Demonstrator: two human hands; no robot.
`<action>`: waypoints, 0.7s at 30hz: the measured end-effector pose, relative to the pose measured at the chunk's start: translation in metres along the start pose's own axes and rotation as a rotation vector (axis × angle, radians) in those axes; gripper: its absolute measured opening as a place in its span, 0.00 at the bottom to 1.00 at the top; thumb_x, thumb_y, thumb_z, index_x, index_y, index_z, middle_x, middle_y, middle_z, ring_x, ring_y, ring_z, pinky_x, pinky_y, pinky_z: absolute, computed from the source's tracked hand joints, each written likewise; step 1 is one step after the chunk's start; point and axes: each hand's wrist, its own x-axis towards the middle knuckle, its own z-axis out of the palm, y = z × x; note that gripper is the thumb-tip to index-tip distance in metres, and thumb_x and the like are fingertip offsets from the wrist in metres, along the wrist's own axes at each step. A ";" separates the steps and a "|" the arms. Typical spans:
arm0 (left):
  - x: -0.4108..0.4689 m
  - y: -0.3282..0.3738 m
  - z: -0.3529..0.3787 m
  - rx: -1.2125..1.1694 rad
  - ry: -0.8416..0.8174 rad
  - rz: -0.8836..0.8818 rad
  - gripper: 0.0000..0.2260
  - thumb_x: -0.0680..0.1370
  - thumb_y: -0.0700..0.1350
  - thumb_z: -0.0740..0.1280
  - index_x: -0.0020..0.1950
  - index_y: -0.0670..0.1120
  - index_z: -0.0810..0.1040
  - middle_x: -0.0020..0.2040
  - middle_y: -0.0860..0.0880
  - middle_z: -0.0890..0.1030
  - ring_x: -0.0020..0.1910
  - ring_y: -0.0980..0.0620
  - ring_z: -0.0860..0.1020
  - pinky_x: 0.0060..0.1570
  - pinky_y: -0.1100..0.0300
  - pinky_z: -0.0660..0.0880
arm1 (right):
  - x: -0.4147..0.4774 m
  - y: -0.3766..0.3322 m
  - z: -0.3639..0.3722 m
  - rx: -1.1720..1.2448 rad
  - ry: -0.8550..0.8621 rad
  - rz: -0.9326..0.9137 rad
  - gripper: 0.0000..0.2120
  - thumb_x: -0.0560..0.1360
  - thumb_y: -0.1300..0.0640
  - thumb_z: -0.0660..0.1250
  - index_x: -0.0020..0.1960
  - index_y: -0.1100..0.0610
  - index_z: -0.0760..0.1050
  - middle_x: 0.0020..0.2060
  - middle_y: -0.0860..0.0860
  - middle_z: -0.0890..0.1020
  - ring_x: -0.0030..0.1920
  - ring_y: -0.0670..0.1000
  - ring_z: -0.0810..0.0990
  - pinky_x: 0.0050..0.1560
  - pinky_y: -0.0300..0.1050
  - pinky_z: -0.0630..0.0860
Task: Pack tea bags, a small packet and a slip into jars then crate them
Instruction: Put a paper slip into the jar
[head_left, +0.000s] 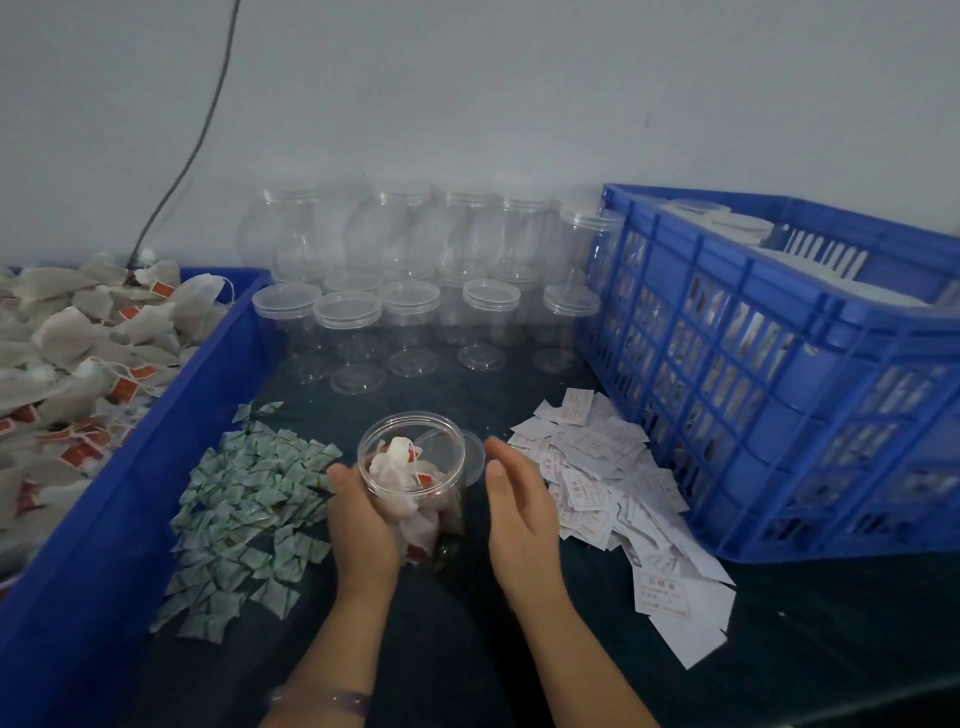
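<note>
A: Dim, bluish, flat light; the dark table (831, 623) swallows detail.
B: Shadows are faint. The blue crate (779, 364) bows near the wide-angle edge, and everything looks slightly soft and smeary

A dark table (779, 639) is covered across most of its width. A blue bin (130, 499) is set along the left edge, and a blue crate (779, 395) is placed at the right, against the far wall. Clear empty jars (410, 312) are grouped at the far side between them. Nearer, green-and-white packets (249, 519) are heaped beside the bin, and white slips (613, 488) are piled beside the crate. A clear lid (475, 457) is seen between the two piles.
</note>
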 end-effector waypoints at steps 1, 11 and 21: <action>0.000 -0.001 0.000 -0.006 0.008 0.001 0.29 0.83 0.58 0.45 0.46 0.45 0.82 0.44 0.40 0.84 0.50 0.40 0.81 0.57 0.48 0.75 | 0.005 0.000 -0.016 -0.102 0.020 -0.023 0.09 0.80 0.54 0.64 0.57 0.43 0.77 0.55 0.39 0.80 0.59 0.38 0.76 0.59 0.31 0.70; 0.000 -0.002 -0.001 0.034 0.013 0.038 0.28 0.77 0.61 0.47 0.42 0.47 0.82 0.39 0.45 0.84 0.45 0.45 0.81 0.46 0.55 0.76 | 0.039 0.010 -0.089 -1.195 -0.191 0.084 0.15 0.77 0.56 0.63 0.62 0.58 0.76 0.64 0.52 0.74 0.63 0.55 0.70 0.65 0.47 0.66; 0.001 -0.001 -0.003 0.104 0.027 0.000 0.28 0.71 0.66 0.48 0.36 0.54 0.85 0.38 0.46 0.85 0.44 0.46 0.83 0.54 0.48 0.76 | 0.036 0.024 -0.084 -0.960 -0.032 -0.118 0.10 0.80 0.59 0.66 0.56 0.61 0.83 0.57 0.55 0.82 0.59 0.60 0.75 0.62 0.50 0.68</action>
